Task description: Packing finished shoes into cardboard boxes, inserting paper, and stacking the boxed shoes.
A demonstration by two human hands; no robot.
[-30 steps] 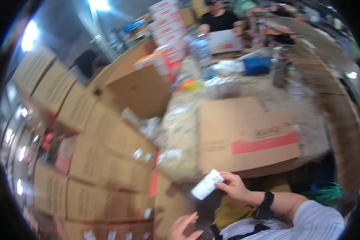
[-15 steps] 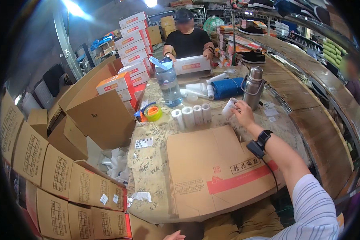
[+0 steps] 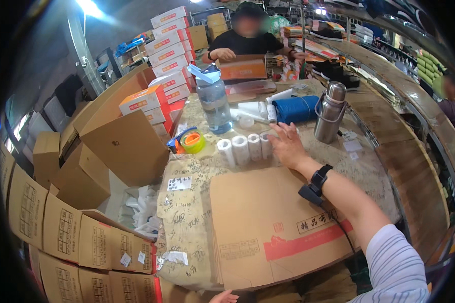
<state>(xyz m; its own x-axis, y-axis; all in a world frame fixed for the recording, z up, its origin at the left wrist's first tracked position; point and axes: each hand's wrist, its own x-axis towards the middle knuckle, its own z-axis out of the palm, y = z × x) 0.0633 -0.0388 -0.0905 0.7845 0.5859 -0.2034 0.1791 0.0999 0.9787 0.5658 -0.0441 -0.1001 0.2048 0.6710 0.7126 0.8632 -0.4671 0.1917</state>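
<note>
My right hand (image 3: 290, 147) is over the table at the right end of a row of upright white rolls (image 3: 241, 149). Its fingers are spread, and the fingertips touch or nearly touch the end roll (image 3: 266, 145). No roll shows gripped in the fingers; what lies beneath the palm is hidden. A watch (image 3: 320, 178) and a small black device (image 3: 311, 195) on a cable sit at that wrist. Only part of my left hand (image 3: 224, 297) shows at the lower edge, fingers stretched out and holding nothing visible. Between the hands lies a stack of flat brown cartons (image 3: 258, 202).
A steel flask (image 3: 330, 113), blue roll (image 3: 298, 109), water bottle (image 3: 215, 108) and tape (image 3: 193, 142) stand around the rolls. Open cartons (image 3: 126, 144) line the left. Shelving (image 3: 409, 166) borders the right. A co-worker (image 3: 247, 40) handles an orange box (image 3: 242, 67) across the table.
My right hand has moved left from beside the flask to the row, its fingers now spread; the white roll it held no longer shows in its grip. The co-worker's box has turned its orange side up.
</note>
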